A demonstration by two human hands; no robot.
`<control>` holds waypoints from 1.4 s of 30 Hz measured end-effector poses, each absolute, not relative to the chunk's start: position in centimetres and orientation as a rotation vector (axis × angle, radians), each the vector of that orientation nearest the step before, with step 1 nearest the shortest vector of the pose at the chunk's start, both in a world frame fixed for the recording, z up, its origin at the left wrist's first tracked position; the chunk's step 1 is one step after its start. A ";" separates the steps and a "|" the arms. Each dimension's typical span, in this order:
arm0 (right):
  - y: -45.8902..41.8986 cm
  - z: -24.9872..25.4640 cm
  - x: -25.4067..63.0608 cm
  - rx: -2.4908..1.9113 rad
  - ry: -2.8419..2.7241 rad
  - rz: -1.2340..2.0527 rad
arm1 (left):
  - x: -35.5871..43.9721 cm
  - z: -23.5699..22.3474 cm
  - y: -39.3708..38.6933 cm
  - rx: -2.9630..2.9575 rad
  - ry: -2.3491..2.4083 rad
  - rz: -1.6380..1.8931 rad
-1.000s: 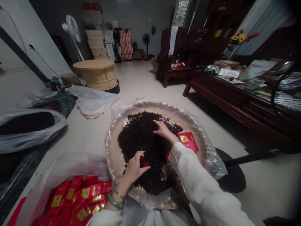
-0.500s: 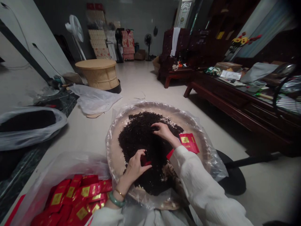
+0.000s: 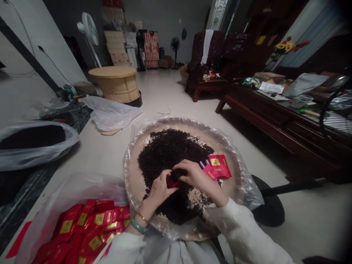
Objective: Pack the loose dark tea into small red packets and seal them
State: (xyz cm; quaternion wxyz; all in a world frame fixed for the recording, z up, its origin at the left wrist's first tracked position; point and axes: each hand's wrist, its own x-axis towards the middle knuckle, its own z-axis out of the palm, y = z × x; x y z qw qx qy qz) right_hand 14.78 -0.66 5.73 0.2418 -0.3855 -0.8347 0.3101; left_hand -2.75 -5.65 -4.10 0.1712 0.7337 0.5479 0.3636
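Note:
A round woven tray lined with clear plastic stands in front of me, with a heap of dark dried tea leaves spread over it. My left hand, wearing a green bangle and a gold one, is closed around a small red packet held upright over the heap. At the packet's mouth, my right hand pinches a dark clump of tea leaves. Beside my right wrist, red packets lie on the tray with something purple partly under them.
Left of the tray, a clear plastic bag holds several red packets. Behind it stands an open bag of dark material. A low wooden table with clutter is on the right; a round woven table stands farther back.
My right hand has come from the middle of the heap down and toward my left hand, bringing a clump of tea leaves to the red packet. My left hand has stayed nearly in place.

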 end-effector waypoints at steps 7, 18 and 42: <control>-2.2 5.3 14.2 -0.966 -2.309 0.909 | -3.0 -4.7 -5.9 2.074 1.597 1.032; -3.4 5.0 15.6 -0.904 -2.383 0.752 | -3.6 -4.8 -6.5 2.039 1.441 1.131; -1.1 1.5 15.3 -1.129 -2.278 0.846 | -2.5 -4.2 -6.6 1.161 1.143 0.957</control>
